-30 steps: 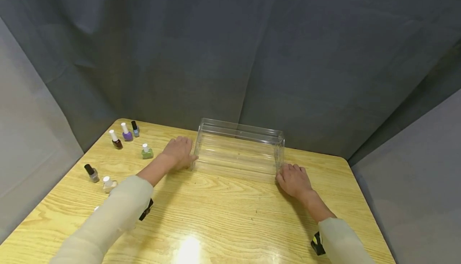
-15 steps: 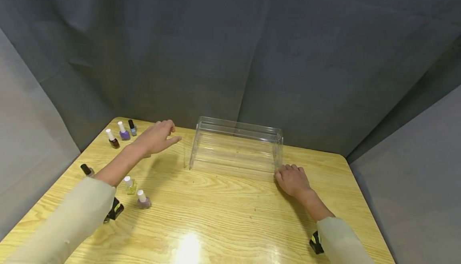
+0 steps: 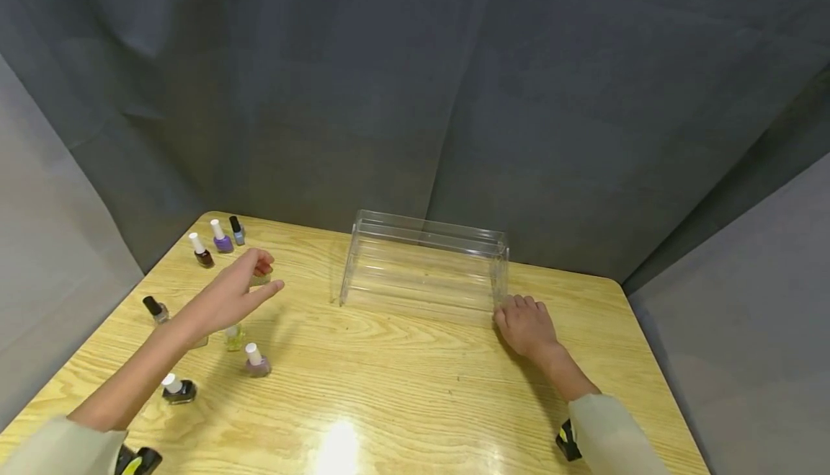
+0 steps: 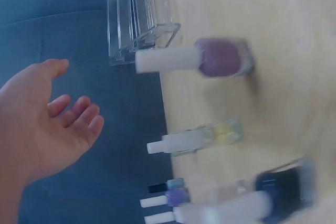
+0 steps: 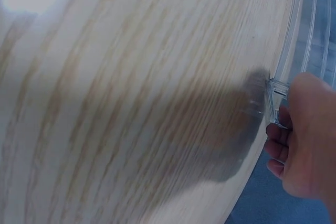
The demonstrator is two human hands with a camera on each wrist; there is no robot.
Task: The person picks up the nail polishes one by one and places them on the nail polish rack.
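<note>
A clear stepped plastic rack [image 3: 424, 289] stands near the back edge of the table. My right hand [image 3: 528, 327] holds its front right corner; in the right wrist view the fingers curl around the rack's end [image 5: 274, 100]. To the left, my left hand [image 3: 227, 300] hovers over several nail polish bottles with nothing in it, fingers loosely bent and thumb apart. Under or beside it are a green bottle [image 3: 261, 280], partly hidden, a yellow bottle [image 3: 235, 339], a mauve bottle [image 3: 258, 367] and a black bottle [image 3: 180, 391] with a white cap.
At the back left corner stand a dark red bottle [image 3: 204, 257], a purple bottle [image 3: 223, 244] and a blue bottle [image 3: 238, 236]. A grey bottle [image 3: 158, 312] with a black cap is near the left edge. Dark curtain [image 3: 415, 100] hangs behind the table.
My left hand has let go of the rack's left end and moved left and nearer, over the bottles. My right hand has kept its place on the right corner.
</note>
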